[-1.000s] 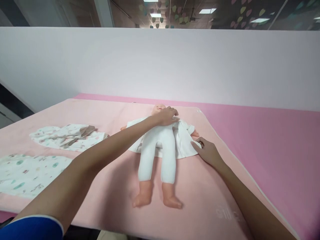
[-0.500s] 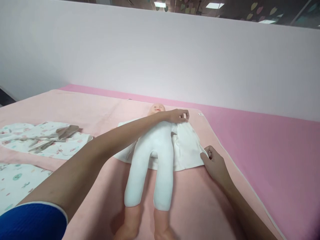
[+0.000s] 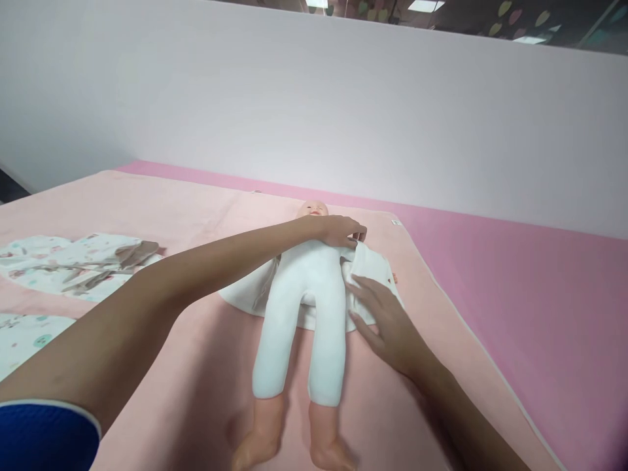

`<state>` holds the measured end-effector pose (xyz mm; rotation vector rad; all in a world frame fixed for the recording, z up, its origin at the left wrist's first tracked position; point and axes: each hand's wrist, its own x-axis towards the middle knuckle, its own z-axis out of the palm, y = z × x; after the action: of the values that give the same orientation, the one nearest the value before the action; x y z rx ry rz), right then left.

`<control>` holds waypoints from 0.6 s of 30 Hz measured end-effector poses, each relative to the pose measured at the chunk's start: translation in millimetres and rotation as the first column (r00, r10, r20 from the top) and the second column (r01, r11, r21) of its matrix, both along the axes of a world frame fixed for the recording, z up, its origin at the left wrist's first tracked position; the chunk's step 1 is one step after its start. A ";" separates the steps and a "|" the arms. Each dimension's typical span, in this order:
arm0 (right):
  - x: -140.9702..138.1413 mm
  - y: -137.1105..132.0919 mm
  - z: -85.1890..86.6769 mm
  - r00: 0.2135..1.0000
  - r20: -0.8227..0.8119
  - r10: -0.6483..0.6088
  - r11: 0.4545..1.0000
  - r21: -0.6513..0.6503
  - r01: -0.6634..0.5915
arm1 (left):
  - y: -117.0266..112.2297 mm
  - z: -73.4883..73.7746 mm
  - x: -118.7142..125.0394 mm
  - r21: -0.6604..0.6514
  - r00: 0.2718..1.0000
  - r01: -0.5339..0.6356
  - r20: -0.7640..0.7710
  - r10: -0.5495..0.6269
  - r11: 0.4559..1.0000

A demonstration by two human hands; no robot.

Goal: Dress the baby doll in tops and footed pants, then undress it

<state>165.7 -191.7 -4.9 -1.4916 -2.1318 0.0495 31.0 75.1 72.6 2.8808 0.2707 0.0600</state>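
A baby doll in a white bodysuit lies on its back on a pale pink blanket, head toward the far wall. An open white garment is spread under its torso. My left hand reaches across the doll's chest and pinches the garment's right flap near the shoulder. My right hand lies flat with fingers stretched out on the lower part of that flap, beside the doll's hip.
Printed baby clothes with grey ties lie at the left of the blanket, and another printed piece sits nearer the left edge. A darker pink mat extends right. A white partition wall stands behind.
My right hand let go of the flap's outer corner and moved left, now flat on the cloth by the doll's hip. The left hand drew the flap's top slightly inward.
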 end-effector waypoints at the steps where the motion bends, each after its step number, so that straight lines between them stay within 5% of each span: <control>1: -3.0 -0.7 -1.0 0.999 -0.007 0.041 0.998 -0.055 -0.041 | 1.4 -0.4 2.8 0.063 1.000 0.008 0.006 -0.009 0.998; 7: -4.1 -5.4 -3.8 0.994 -0.093 0.057 0.987 -0.145 -0.070 | 19.4 -0.6 29.3 0.406 0.994 0.095 -0.090 -0.064 0.909; 13: -7.5 -5.5 -7.0 0.998 -0.042 -0.050 0.998 -0.025 0.049 | 35.3 -12.9 51.0 0.337 0.969 -0.080 -0.194 0.152 0.938; 18: -8.1 -7.4 -10.4 0.997 -0.078 0.016 1.000 0.012 -0.015 | 42.8 -15.2 49.8 0.426 0.958 -0.001 -0.259 0.123 0.905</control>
<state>157.6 -199.1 -15.3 -1.4428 -2.0787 0.0995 80.8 117.9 57.4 3.3116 0.4531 -0.3225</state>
